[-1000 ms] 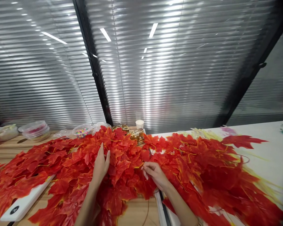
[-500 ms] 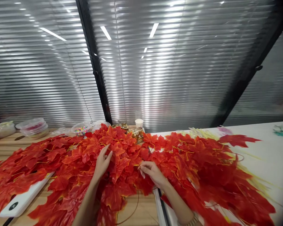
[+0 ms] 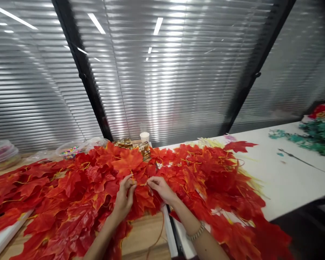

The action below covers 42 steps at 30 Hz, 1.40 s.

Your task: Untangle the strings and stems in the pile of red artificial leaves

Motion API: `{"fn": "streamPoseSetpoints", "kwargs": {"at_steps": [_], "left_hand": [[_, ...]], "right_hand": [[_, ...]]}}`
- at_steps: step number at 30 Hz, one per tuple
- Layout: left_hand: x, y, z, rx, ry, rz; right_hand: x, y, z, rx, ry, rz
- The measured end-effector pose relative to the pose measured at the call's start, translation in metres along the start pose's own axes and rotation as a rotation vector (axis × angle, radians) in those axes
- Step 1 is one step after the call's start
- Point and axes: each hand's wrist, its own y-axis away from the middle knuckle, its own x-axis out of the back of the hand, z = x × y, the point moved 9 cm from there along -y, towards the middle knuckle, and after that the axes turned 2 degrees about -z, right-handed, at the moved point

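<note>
Red artificial maple leaves [image 3: 94, 187] with yellow stems lie heaped under and around both hands. My left hand [image 3: 124, 198] is closed, its thumb and fingertips pinching the yellow stem of one maple leaf [image 3: 128, 160], whose blade spreads beyond the fingers. Close to its right, my right hand [image 3: 161, 188] is also pinched shut, and a short thin strand shows at its fingertips, towards the left hand. A thin brown cord [image 3: 160, 234] hangs below the right hand over the table edge side; its upper part is hidden among leaves, and it seems to run to those fingertips.
A paper cup [image 3: 144, 137] and gold-coloured packets [image 3: 144, 150] stand behind the heap. Clear tubs [image 3: 2, 153] and a container of coloured beads [image 3: 70, 151] are at the back left. Green foliage [image 3: 319, 135] lies on the white table [image 3: 281, 180] at right.
The view has swung right. My left hand has gone from open over the leaves to pinching a leaf's stem, and the two hands have come closer together. My right hand stays pinched.
</note>
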Motion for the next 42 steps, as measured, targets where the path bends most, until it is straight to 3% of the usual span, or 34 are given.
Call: {"fn": "streamPoseSetpoints", "kwargs": {"at_steps": [2, 4, 13, 22, 27, 34, 42], "left_hand": [[-0.021, 0.003, -0.005, 0.084, 0.108, -0.128], [-0.03, 0.004, -0.01, 0.141, 0.176, -0.184], [-0.04, 0.008, -0.023, 0.192, 0.081, -0.267], [-0.027, 0.002, -0.009, 0.011, -0.096, -0.157], [-0.018, 0.001, -0.01, 0.082, -0.112, -0.096], [-0.017, 0.004, -0.009, 0.016, -0.232, -0.062], [-0.02, 0.006, 0.0, -0.018, -0.272, -0.051]], "right_hand": [[0.004, -0.001, -0.002, 0.027, 0.029, 0.012], [0.005, -0.002, -0.004, 0.049, 0.084, 0.009], [-0.001, 0.0, -0.005, 0.081, 0.31, -0.04], [0.006, 0.002, -0.019, 0.176, 0.457, 0.078], [0.006, 0.004, -0.027, 0.232, 0.521, 0.115], [0.005, 0.008, -0.033, 0.289, 0.613, 0.184], [0.001, 0.008, -0.034, 0.306, 0.658, 0.169]]}}
